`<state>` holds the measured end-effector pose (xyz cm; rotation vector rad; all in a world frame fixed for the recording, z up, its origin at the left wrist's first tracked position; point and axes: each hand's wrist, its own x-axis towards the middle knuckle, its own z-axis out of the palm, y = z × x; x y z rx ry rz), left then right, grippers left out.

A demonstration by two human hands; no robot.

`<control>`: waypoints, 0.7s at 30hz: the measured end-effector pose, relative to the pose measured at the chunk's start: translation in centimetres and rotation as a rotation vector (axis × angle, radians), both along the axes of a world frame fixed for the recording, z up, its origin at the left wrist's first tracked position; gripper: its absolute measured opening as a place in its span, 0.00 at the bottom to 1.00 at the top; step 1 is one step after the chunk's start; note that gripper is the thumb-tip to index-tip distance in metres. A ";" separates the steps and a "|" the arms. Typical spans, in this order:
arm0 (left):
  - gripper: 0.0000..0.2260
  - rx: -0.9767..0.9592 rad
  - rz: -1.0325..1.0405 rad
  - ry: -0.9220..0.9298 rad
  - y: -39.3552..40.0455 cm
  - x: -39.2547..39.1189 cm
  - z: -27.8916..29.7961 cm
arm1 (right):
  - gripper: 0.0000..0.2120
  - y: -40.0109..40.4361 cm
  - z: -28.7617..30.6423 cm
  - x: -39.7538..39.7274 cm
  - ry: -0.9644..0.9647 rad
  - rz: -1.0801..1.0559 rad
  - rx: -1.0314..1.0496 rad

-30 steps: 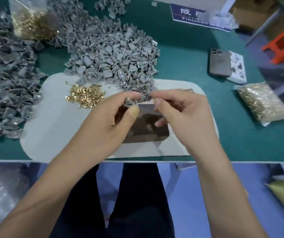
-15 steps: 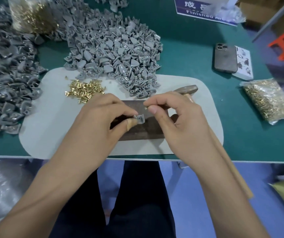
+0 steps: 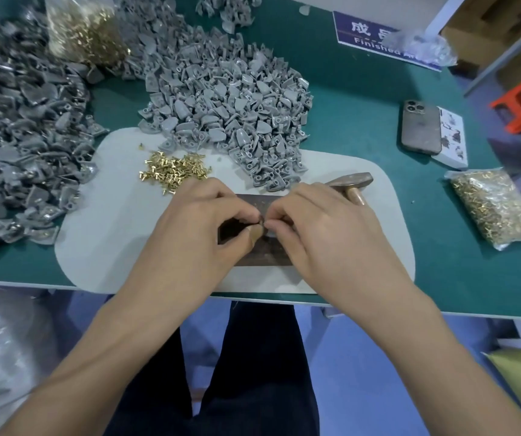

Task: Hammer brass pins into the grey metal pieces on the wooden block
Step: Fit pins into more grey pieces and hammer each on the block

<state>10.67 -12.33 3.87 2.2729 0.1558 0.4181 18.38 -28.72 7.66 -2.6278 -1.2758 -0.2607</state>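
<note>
1. Your left hand [image 3: 202, 228] and right hand [image 3: 325, 228] meet fingertip to fingertip over the dark brown wooden block [image 3: 265, 253], pinching a small grey metal piece [image 3: 261, 221] between them.
2. The block lies on the pale oval mat [image 3: 114, 234].
3. Loose short brass pins [image 3: 171, 169] lie on the mat's far left.
4. The wooden-handled hammer [image 3: 352, 182] rests just beyond your right hand.
5. Heaps of grey metal pieces [image 3: 227, 102] cover the green counter [image 3: 363, 127].

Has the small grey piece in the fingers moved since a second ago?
Yes. The grey piece came down toward the person, from the edge of the grey pile onto the wooden block.
</note>
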 end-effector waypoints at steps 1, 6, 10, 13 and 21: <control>0.05 -0.004 0.001 -0.004 0.1 0.0 -0.1 | 0.05 0.0 -0.3 -0.1 0.003 -0.007 0.017; 0.03 0.020 0.020 0.001 0.1 0.0 -0.3 | 0.02 -1.3 -2.8 -0.7 0.273 -0.122 0.377; 0.03 0.047 0.051 -0.002 0.0 -0.1 -0.4 | 0.02 -1.5 -3.6 -0.6 0.279 -0.105 0.426; 0.03 0.059 0.052 -0.008 0.0 -0.1 -0.5 | 0.03 -1.3 -3.8 -0.5 0.262 -0.107 0.410; 0.03 0.068 0.063 -0.036 0.1 0.0 -0.5 | 0.03 -0.5 -5.3 -0.8 0.325 -0.158 0.531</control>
